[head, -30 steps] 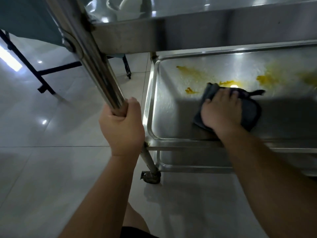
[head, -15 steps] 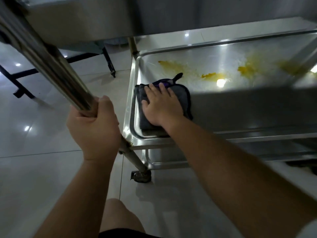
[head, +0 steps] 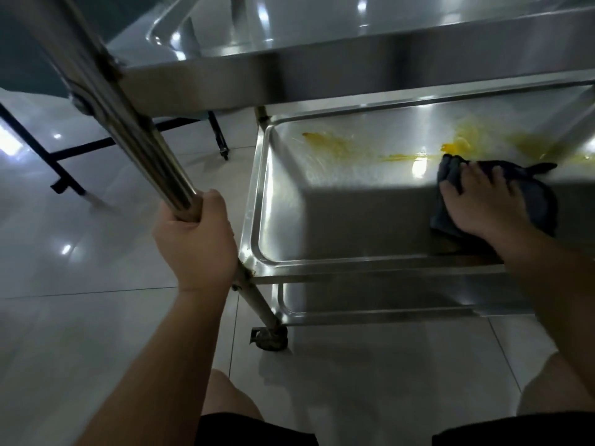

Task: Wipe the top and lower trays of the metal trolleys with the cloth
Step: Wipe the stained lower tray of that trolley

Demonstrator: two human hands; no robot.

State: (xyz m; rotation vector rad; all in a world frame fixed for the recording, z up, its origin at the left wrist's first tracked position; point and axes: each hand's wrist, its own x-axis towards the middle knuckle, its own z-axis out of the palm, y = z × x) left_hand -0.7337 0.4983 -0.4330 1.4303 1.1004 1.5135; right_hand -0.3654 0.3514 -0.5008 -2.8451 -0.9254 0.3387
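Pressing flat, the right hand (head: 479, 201) has its fingers (head: 471, 173) spread straight over the dark cloth (head: 534, 201), pinning it to the lower tray (head: 257, 201) w/ nothing curled round it. Cloth sits under the palm, far-right part of the tray, its front edge touching the nearest yellow blob (head: 454, 147). Left hand (head: 196, 239) is clenched round the trolley's corner post (head: 135, 123), just above where the tray joins it, steadying the frame. Yellow smears (head: 325, 141) run along the back of the tray, left of the cloth and also beyond it to the right, so plenty left to do imo. Risks: flat palm, no grip, so the cloth could bunch or slide out from under the fingers on a fast pass; a loaded cloth could just drag the yellow into a streak, as the thin line beside it suggests; trolley's on a caster (head: 270, 338), so a hard push could roll it if the left hand slackens. Top tray (head: 322, 72) hangs close overhead, an easy knock for the forearm.
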